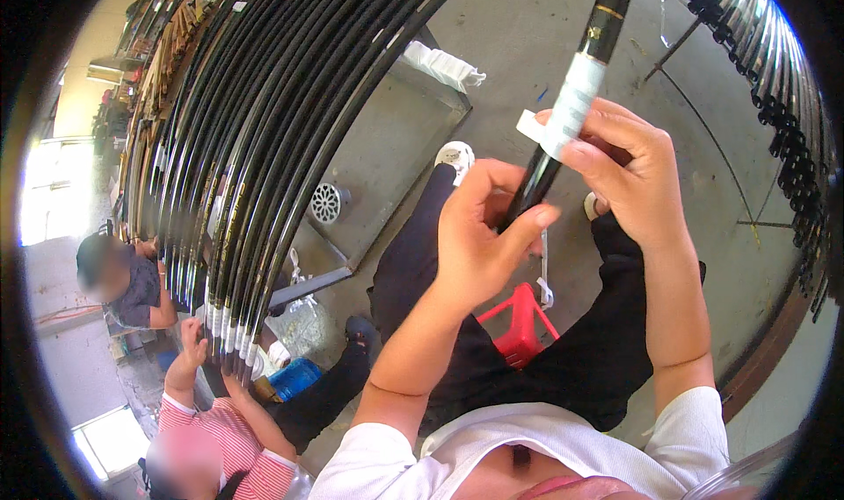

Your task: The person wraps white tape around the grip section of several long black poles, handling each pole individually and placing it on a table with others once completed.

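Holding one black rod (605, 23) at a slant. Fingers of your left hand (483, 236) curl round its lower part; fingers of your right hand (629, 161) pinch the one white wrap (576, 95) on it, one white tab (530, 127) jutting beside. Well left of the rod: one blue container (297, 380), contents unclear; two other people. Nearer left of the rod: one gray counter (391, 139), one white holed piece (327, 203). Below the rod: one red stool (520, 328). Left of it, bunched dark rods (352, 69), uncounted.

A white short-sleeved shirt (571, 419); beyond its hem, black trousers (607, 346); farther from the shirt, a white shoe (454, 154).
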{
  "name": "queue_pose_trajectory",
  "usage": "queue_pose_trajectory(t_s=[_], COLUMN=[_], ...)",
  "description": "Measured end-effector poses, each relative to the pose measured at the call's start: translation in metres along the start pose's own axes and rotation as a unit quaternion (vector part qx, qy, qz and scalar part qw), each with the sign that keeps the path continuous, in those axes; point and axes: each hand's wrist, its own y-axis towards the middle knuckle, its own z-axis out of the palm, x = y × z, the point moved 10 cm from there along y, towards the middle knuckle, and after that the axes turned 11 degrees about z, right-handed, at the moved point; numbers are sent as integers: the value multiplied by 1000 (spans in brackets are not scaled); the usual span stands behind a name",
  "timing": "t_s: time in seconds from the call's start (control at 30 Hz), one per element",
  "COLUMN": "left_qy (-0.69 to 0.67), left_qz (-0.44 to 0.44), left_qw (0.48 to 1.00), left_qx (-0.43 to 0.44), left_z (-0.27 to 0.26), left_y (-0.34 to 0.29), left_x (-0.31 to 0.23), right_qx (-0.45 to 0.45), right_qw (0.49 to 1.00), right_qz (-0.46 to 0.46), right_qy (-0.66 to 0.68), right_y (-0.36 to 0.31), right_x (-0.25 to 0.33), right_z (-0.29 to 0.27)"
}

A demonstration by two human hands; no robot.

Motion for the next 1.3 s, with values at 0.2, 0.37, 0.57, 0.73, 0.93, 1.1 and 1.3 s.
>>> queue_pose_trajectory(t_s=[0.2, 0.37, 0.57, 0.73, 0.93, 1.1, 1.3], left_qy=[-189, -71, -259, 91, -156, 160, -132], left_qz=[-77, 5, -62, 37, -54, 133, -44], left_qw=[976, 997, 958, 995, 981, 978, 986], left_qx=[75, 32, 103, -18, 101, -20, 94], left_z=[20, 6, 13, -2, 14, -9, 12], left_y=[-4, -2, -3, 1, -3, 3, -3], left_x=[7, 3, 4, -6, 6, -17, 3], right_qx=[2, 6, 42, 6, 44, 40, 52], right_qw=[1000, 1000, 997, 1000, 995, 998, 995], right_qz=[-24, 29, 41, 2, 42, 36, 45], right_qy=[8, -10, 56, 18, 78, 32, 77], right_y=[0, 0, -1, 1, -1, -1, -2], right_x=[-3, -6, -8, -12, -10, -10, -9], right_z=[3, 4, 9, 8, 12, 11, 12])
